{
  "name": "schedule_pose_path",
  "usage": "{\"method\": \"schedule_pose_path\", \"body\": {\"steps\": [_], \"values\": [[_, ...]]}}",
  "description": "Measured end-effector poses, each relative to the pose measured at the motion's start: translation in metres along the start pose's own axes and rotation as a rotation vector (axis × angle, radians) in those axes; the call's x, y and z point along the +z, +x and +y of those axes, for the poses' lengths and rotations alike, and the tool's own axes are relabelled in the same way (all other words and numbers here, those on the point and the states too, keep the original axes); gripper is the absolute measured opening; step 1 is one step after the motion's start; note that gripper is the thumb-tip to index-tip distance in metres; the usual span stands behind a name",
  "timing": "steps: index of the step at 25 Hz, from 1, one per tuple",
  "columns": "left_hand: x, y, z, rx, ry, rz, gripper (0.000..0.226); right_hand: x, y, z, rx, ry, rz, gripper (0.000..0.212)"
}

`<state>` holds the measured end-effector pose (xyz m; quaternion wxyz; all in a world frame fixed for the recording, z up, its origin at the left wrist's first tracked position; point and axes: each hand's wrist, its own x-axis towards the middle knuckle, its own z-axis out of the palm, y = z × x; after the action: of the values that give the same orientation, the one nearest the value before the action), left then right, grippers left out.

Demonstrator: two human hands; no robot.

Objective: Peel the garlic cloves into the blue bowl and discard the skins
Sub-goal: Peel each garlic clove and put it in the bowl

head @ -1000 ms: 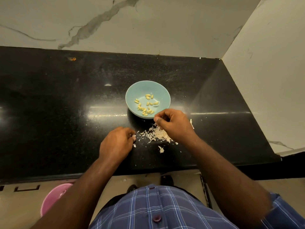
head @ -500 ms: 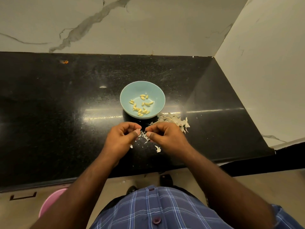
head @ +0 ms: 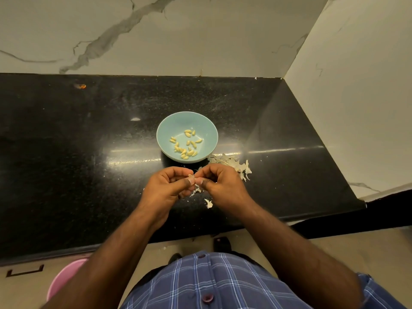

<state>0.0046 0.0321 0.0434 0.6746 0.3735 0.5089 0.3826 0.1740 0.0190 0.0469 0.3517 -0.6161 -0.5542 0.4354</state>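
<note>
A person's left hand (head: 166, 187) and right hand (head: 219, 184) meet fingertip to fingertip above a black speckled tabletop (head: 66, 152), both pinching a small pale garlic clove (head: 192, 177) between thumbs and curled fingers; the clove is mostly hidden, only a whitish papery edge showing. At 12 o'clock from the hands, near but apart, sits the blue bowl (head: 165, 132), round and pale turquoise, holding a loose scatter of small yellowish peeled cloves (head: 186, 146) gathered toward its near side. A heap of dry, off-white skins (head: 231, 165) lies on the tabletop at the bowl's 4 o'clock, just beside its rim and touching the right hand's far edge. Smaller flakes (head: 208, 202) lie below the hands. A pink bucket (head: 64, 279) shows on the floor at 7 o'clock.
</note>
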Motion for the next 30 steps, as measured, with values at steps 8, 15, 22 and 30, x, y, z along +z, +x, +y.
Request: {"method": "schedule_pose_path", "body": {"steps": [8,15,22,30], "values": [[0.01,0.005,0.0,-0.127,-0.062,0.029,0.011,-0.01,-0.001,0.002,-0.139,-0.047,0.02,0.022],[0.015,0.008,-0.002,-0.09,-0.037,0.027,0.013,-0.019,0.007,0.001,-0.037,-0.255,-0.019,0.018],[0.01,0.01,-0.004,-0.096,0.049,0.041,0.013,-0.032,0.015,0.007,0.1,-0.194,0.095,0.008],[0.006,0.012,-0.002,-0.107,0.074,0.036,0.014,-0.034,0.018,0.005,-0.073,-0.386,0.037,0.031]]}}
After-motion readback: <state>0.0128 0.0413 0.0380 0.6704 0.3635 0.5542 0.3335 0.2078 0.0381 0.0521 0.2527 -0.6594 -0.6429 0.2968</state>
